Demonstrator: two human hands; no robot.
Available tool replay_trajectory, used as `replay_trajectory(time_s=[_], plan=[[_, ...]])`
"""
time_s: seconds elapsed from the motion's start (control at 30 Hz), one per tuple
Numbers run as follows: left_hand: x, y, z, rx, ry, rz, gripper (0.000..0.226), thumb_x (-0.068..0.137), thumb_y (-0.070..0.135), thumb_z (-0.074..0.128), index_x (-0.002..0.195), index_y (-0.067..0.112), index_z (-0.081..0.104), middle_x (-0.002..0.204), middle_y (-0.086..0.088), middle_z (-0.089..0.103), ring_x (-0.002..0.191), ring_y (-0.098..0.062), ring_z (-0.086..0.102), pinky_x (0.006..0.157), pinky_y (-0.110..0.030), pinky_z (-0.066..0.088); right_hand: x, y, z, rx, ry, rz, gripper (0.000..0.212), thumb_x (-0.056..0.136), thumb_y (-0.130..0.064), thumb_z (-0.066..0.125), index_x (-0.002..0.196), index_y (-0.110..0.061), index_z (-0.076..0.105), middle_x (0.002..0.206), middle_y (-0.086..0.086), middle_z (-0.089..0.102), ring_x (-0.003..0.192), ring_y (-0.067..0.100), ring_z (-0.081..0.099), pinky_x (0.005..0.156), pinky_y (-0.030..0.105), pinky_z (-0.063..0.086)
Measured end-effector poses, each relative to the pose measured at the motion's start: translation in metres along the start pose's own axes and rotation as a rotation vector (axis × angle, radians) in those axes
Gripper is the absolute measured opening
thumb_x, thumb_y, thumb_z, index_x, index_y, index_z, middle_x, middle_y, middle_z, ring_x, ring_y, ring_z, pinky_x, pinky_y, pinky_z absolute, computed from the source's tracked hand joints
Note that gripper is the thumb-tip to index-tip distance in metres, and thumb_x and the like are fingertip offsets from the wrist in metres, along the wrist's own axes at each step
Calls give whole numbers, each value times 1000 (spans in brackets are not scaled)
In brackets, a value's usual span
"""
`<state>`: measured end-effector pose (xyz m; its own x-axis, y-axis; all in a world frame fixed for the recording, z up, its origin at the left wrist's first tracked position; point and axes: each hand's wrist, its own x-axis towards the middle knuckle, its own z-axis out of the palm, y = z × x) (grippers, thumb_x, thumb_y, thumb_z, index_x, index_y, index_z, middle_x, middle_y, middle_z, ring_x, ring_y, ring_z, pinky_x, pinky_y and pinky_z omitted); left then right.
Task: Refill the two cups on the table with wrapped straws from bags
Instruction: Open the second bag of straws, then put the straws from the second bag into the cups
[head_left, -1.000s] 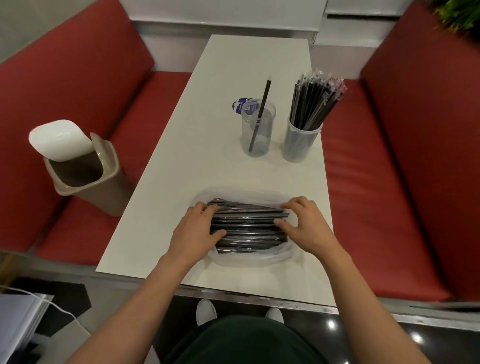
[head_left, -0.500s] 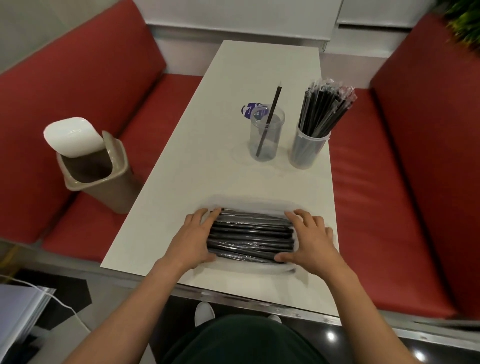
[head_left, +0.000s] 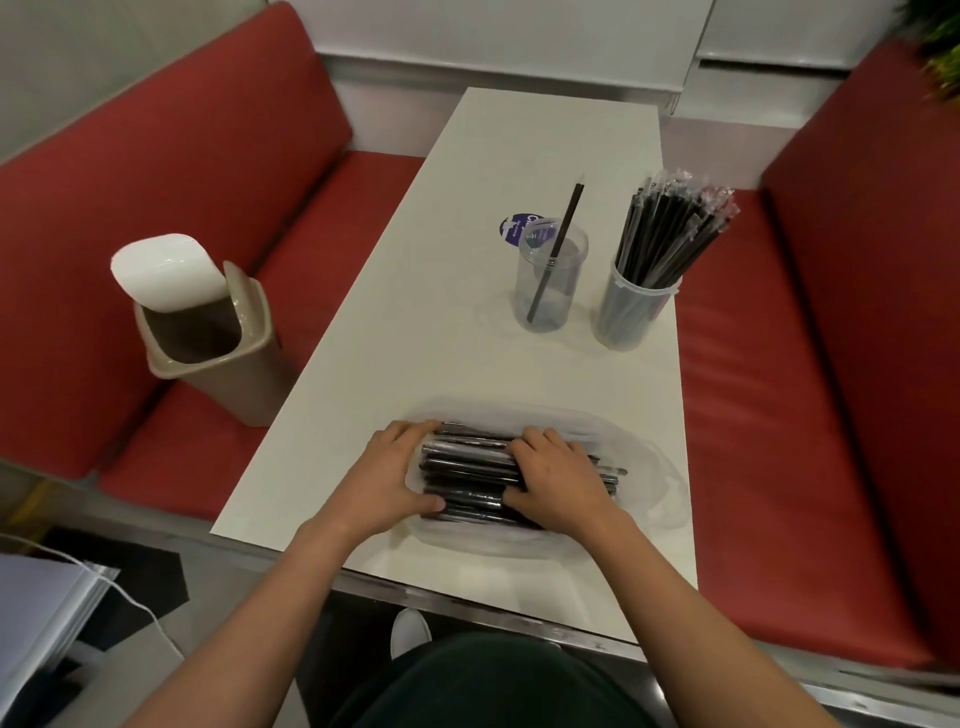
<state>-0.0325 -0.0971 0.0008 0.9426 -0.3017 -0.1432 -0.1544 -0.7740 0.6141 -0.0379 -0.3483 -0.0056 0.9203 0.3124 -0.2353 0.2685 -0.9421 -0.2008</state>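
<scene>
Wrapped straws (head_left: 467, 470) are being grasped by the left hand (head_left: 384, 478) and right hand (head_left: 558, 486) over the clear bag (head_left: 657, 486) — better squeezing evenly, so none is slipping out

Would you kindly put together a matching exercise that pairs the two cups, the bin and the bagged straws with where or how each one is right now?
Things
1. clear cup
2. frosted cup
3. bin
4. bagged straw bundle

States
A. on the red bench, lid tipped open
B. holds one straw
C. packed with wrapped straws
D. gripped by the left hand and right hand

Pairs: 1-B, 2-C, 3-A, 4-D.
</scene>
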Motion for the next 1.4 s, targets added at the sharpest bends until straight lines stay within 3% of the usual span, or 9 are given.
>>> replay_trajectory(time_s=[0.2, 0.33, 0.43, 0.6, 0.73, 0.87, 1.07, 1.23, 1.4], plan=[[2, 25, -21, -322, 221, 0, 78, 80, 55, 78, 149, 39, 45, 136, 20, 53, 120, 4, 54, 96, -21, 48, -5, 1, -26, 109, 74, -3, 38, 95, -41, 55, 125, -20, 47, 116, 1, 67, 102, 30, 63, 79, 39, 37], [9, 47, -26, -747, 435, -50, 45, 94, 50, 60, 137, 39, 55, 127, 9, 65, 114, -7, 64, 98, -29, 52, -11, 7, -48, 364, 229, 59, 30, 96, -36, 61, 123, -28, 51, 97, -3, 71, 89, 26, 67, 70, 38, 47], [25, 60, -19, -721, 196, -90, 29, 99, 48, 59, 126, 37, 62, 120, 5, 69, 110, -9, 67, 106, -42, 52, -5, 4, -72, 957, 461, 133, 11, 98, -28, 70, 100, -22, 61, 78, -3, 72, 74, 9, 71, 69, 26, 52], [53, 92, -6, -718, -234, 8, 63, 84, 52, 73, 141, 34, 50, 129, 0, 65, 118, -7, 65, 108, -36, 51, 14, -4, -104, 1438, 492, 155, 27, 104, -23, 61, 99, -2, 76, 99, 6, 81, 109, 14, 74, 99, 34, 54], [65, 106, -11, -901, -388, 39, 55, 87, 35, 68, 139, 24, 53, 135, -13, 63, 127, -27, 62, 110, -51, 48, 22, -5, -98, 1476, 492, 211, 25, 105, -25, 58, 110, -9, 77, 108, -4, 80, 110, 11, 72, 99, 37, 55], [70, 107, -5, -793, -384, 101, 61, 91, 28, 72, 146, 28, 45, 141, 4, 63, 133, -12, 58, 114, -42, 46, 28, -6, -88, 1400, 434, 214, 26, 106, -33, 56, 118, -23, 77, 117, -17, 76, 112, 0, 68, 100, 30, 54], [67, 108, 8, -815, -309, 85, 55, 100, 8, 61, 135, 47, 47, 136, 19, 63, 131, 2, 55, 106, -22, 46, 33, -8, -77, 1276, 296, 268, 27, 106, -40, 54, 124, -24, 66, 112, -13, 71, 106, 0, 65, 90, 22, 49], [68, 99, 6, -880, -271, 24, 44, 106, 17, 56, 147, 27, 44, 96, -2, 72, 81, -23, 70, 76, -39, 58, 38, -13, -85, 1164, 373, 221, 20, 103, -38, 61, 119, -25, 59, 109, -10, 70, 90, -5, 66, 69, 9, 49], [70, 85, -8, -908, -270, 10, 35, 102, 27, 63, 135, 27, 50, 87, 2, 69, 76, -31, 71, 71, -48, 60, 44, -5, -97, 1228, 452, 261, 22, 102, -39, 65, 116, -23, 69, 105, 0, 77, 93, 16, 75, 77, 37, 62]])
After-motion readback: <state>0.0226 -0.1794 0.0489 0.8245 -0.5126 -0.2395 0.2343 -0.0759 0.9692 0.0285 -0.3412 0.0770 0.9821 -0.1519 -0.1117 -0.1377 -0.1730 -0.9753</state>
